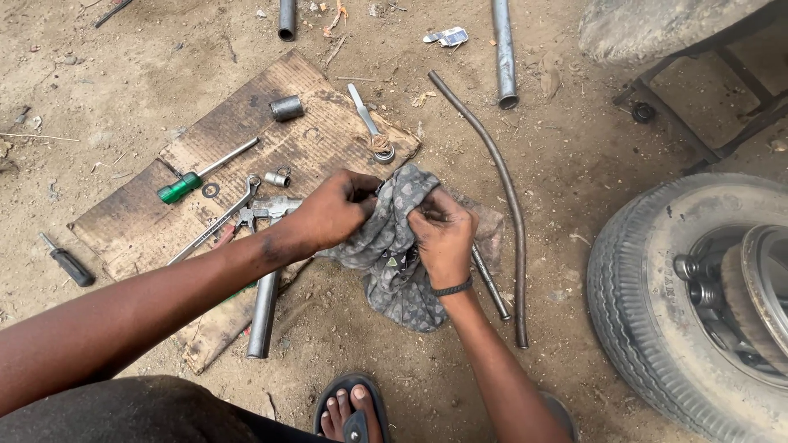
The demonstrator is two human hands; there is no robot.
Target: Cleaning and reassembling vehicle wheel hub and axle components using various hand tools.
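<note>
Both of my hands grip a grey patterned rag [392,262] above the dirt ground. My left hand [332,212] clutches the rag's upper left part. My right hand [443,236] pinches its upper right part, with a dark band around that wrist. Whatever the rag may wrap is hidden in its folds. A thin metal rod [491,285] lies under the rag and runs down to the right.
A worn cardboard sheet [246,131] holds a green-handled screwdriver [182,187], wrenches [215,221], sockets [286,107] and a ring spanner [371,125]. A long bent rod [507,197], pipes [503,51], a black screwdriver [67,262] and a tyre [657,271] on its hub surround me.
</note>
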